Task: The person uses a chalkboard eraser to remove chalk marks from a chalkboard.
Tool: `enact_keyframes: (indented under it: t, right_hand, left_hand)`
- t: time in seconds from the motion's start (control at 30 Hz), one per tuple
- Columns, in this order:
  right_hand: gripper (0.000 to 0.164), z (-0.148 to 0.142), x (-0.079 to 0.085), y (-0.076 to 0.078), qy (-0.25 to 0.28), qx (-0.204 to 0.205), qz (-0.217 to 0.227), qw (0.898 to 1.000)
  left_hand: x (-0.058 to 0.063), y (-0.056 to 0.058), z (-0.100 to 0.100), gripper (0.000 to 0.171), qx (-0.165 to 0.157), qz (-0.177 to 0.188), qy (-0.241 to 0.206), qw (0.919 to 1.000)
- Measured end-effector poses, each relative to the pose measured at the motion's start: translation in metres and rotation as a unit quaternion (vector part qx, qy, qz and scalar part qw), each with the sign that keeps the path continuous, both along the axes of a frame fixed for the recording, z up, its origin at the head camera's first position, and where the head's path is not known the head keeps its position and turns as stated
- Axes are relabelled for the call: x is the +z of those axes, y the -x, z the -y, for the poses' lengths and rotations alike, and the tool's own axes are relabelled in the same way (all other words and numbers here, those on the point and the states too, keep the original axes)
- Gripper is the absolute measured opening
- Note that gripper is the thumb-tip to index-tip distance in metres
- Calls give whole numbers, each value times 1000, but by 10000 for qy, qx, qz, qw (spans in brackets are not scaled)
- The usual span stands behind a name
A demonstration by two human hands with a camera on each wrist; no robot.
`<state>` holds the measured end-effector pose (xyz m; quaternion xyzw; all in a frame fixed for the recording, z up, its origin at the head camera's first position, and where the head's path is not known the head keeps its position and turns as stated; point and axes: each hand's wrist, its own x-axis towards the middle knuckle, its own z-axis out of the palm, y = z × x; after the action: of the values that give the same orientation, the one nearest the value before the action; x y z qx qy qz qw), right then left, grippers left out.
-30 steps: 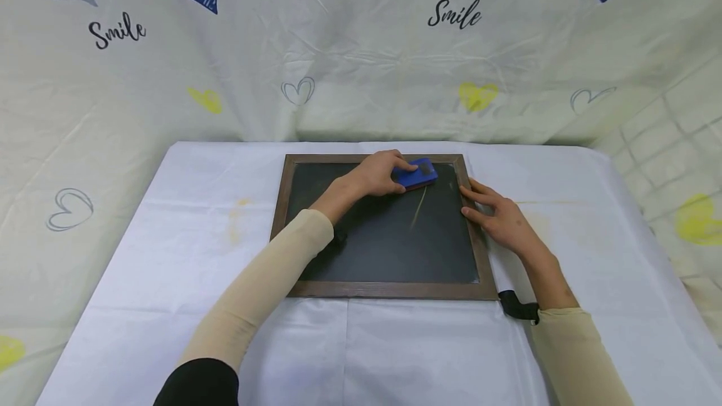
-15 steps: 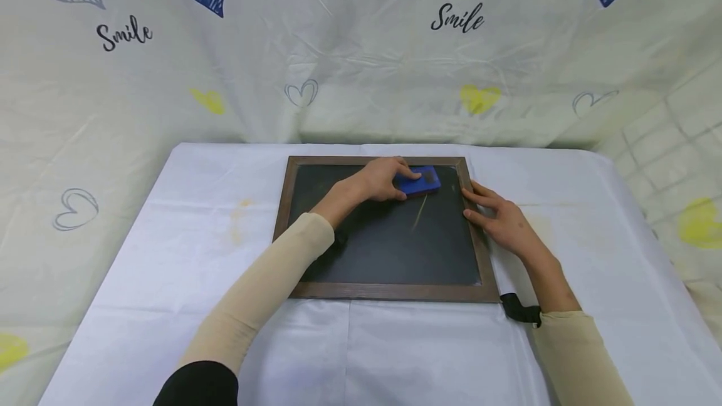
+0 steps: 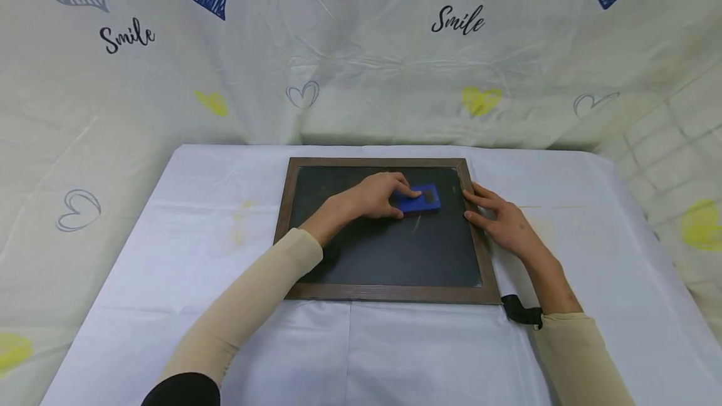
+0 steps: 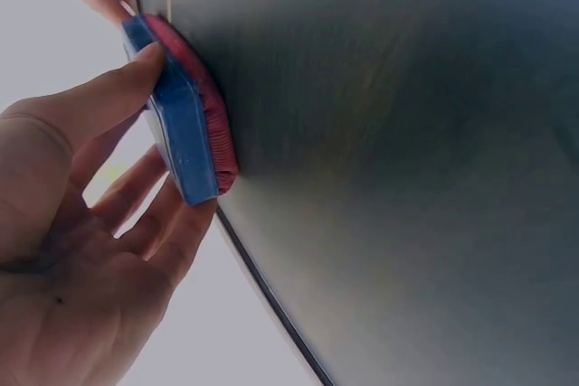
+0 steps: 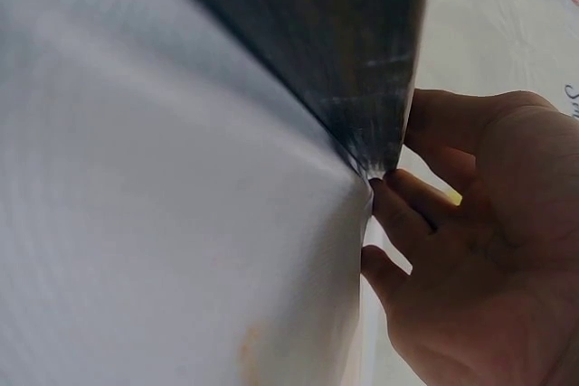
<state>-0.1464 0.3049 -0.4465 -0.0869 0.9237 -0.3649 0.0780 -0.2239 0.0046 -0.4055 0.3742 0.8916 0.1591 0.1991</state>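
In the head view my left hand (image 3: 375, 196) grips a blue chalkboard eraser (image 3: 431, 198) with thumb and fingers. The left wrist view shows the eraser's ribbed red pad (image 4: 194, 70) lying against the dark surface. Under it is a chalkboard (image 3: 389, 255) in a brown wooden frame (image 3: 395, 293), flat on the table. A short, faint yellowish chalk line (image 3: 417, 223) sits just below the eraser. My right hand (image 3: 502, 221) rests its fingertips on the frame's right side, its fingers fairly straight; the right wrist view shows them touching the frame's edge (image 5: 362, 70).
A white cloth (image 3: 186, 255) covers the table around the board, with pale yellowish stains on the left. Behind hangs a light curtain (image 3: 389, 49) printed with hearts and "Smile". A black strap (image 3: 520, 311) lies by the right wrist.
My left hand has drawn the eraser down the board from near its top edge, and less of the chalk line shows. The right hand keeps its place on the frame.
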Motion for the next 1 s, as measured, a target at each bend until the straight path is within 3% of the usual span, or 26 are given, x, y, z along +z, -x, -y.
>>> enact_keyframes:
  t: [0.33,0.6,1.0]
  right_hand:
    - [62,-1,0,-3,-42,3,35,10000]
    - [61,-2,-1,-2,-34,-3,-17,10000]
    - [61,-3,-2,1,-38,-24,-59,10000]
  left_hand:
    - [-4,-21,7,60,-217,60,-11,9997]
    - [1,-37,14,59,-307,169,-17,9994]
    - [2,-51,22,59,-420,163,-26,9990]
